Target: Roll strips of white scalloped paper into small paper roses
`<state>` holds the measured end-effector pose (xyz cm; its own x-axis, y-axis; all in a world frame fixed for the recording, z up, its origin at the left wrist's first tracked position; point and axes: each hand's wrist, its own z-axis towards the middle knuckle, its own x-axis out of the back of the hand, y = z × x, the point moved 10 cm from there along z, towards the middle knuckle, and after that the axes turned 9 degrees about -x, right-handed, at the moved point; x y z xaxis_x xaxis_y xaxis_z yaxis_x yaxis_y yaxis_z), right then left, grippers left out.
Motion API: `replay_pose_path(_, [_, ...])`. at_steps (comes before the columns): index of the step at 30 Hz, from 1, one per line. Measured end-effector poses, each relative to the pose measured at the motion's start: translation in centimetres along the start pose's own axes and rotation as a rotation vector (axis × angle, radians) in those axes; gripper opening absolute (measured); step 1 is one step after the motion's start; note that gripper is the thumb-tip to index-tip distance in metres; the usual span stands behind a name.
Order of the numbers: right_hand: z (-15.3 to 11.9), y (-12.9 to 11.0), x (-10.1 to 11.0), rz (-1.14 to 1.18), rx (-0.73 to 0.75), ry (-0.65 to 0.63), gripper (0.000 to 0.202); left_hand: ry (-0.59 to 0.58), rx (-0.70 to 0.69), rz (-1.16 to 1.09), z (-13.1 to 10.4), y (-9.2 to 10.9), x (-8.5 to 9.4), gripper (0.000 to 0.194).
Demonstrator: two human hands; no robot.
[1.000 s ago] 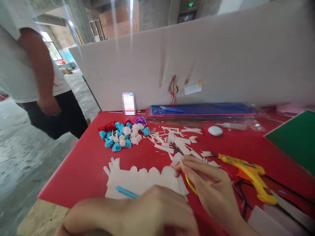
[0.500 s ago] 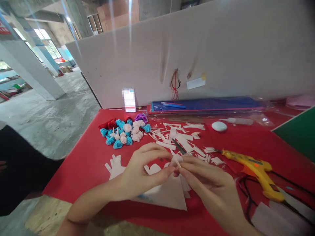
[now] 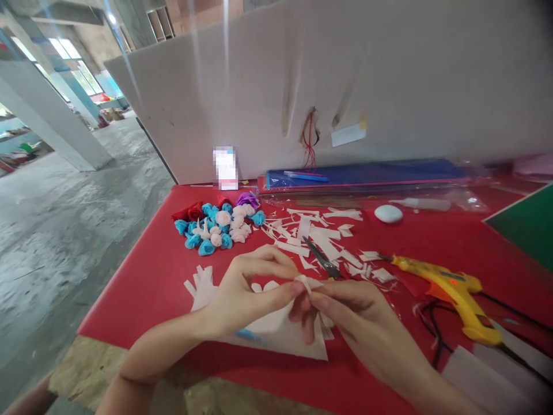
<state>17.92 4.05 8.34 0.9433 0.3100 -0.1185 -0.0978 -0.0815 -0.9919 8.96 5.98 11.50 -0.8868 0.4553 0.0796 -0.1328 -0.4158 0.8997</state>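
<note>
A small piece of white paper (image 3: 307,283) is pinched between the fingertips of both hands, above the front middle of the red table. My left hand (image 3: 259,282) grips it from the left with thumb and forefinger. From the right, my right hand (image 3: 358,311) pinches it too. Under the hands lie white paper sheets (image 3: 298,337), partly hidden. Just behind my right hand rest dark scissors (image 3: 322,258) among white paper scraps (image 3: 324,242). Blue, white, red and purple paper flowers (image 3: 223,219) are grouped at the back left.
A yellow glue gun (image 3: 453,288) with a black cord lies on the red table (image 3: 142,276) at the right. Behind stand a lit phone (image 3: 225,168), plastic-wrapped blue sheets (image 3: 371,176), a white oval object (image 3: 388,214) and a pale board (image 3: 242,86).
The view has shifted slightly. My right hand's lower fingers have dropped below the paper piece, and more of the scissors shows. The dark-clothed person at the left has mostly left the view.
</note>
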Motion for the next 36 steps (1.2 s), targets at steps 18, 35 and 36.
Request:
replay_pose_path(18, [-4.0, -5.6, -0.3, -0.674, 0.582, 0.447, 0.014, 0.183, -0.158, -0.018, -0.4, 0.2, 0.8, 0.011])
replay_pose_path(35, [-6.1, -7.1, -3.2, -1.221, 0.978, 0.552, 0.011, 0.245, -0.103, -0.126, -1.0, -1.1, 0.3, 0.017])
replay_pose_path(36, [-6.1, -7.0, -3.2, -1.230, 0.978, 0.546, 0.010, 0.245, -0.089, -0.142, -1.1, -1.3, 0.2, 0.015])
